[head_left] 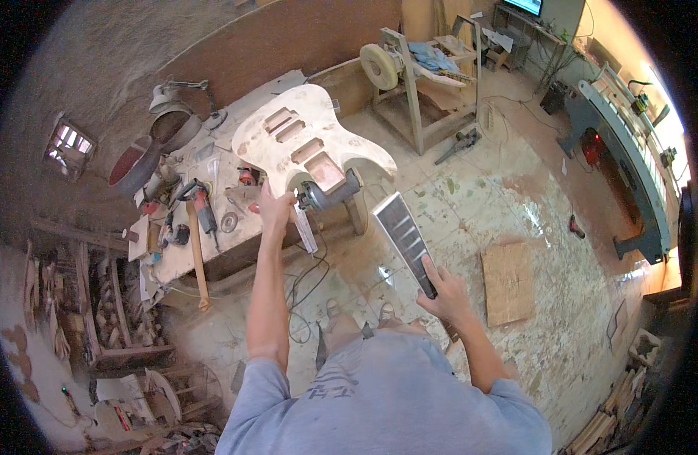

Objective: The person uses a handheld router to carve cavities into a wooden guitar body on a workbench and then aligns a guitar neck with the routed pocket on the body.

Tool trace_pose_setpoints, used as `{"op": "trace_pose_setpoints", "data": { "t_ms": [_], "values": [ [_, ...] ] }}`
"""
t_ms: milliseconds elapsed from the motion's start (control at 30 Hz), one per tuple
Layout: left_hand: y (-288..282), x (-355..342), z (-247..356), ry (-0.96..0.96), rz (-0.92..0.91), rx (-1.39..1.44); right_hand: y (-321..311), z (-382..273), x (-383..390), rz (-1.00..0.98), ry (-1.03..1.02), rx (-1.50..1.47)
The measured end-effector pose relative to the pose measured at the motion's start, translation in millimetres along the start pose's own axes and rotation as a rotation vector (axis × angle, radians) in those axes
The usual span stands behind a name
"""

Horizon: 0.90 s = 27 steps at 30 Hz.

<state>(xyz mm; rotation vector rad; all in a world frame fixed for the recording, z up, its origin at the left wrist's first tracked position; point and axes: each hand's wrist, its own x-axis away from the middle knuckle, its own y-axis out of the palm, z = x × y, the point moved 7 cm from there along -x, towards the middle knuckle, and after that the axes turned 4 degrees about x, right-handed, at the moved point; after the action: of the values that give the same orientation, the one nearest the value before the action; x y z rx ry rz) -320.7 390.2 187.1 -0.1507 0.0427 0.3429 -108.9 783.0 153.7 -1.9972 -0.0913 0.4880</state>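
An unpainted, pale electric guitar body [288, 125] with several routed cavities lies over the bench's right end, tilted. My left hand [275, 208] is closed at its near edge, gripping it by the lower cutaway; some fingers are hidden. Just right of that hand, a grey-green motor-like cylinder [330, 193] shows below the body. A narrow whitish strip [303, 230] hangs beside the fingers; what it joins to is unclear. In my right hand [445, 294] is a guitar neck [402, 227] with a dark fingerboard, pale block inlays and light edges. Its wide end points up toward the body, apart from it.
The dusty workbench [235, 243] carries a red-grey angle grinder [203, 208], a wooden-handled tool [196, 258] and a lamp [167, 95]. A buffing wheel [380, 67] stands behind. On the floor lie a brown board [508, 283], a cable [307, 277] and a dark power tool [459, 145].
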Motion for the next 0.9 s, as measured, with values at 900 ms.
{"op": "trace_pose_setpoints", "data": {
  "t_ms": [900],
  "values": [
    [-83.0,251.9,-251.1,-0.654,-0.243,0.036,88.6,-104.7,-43.8,-0.553,-0.202,-0.281]
  ]
}}
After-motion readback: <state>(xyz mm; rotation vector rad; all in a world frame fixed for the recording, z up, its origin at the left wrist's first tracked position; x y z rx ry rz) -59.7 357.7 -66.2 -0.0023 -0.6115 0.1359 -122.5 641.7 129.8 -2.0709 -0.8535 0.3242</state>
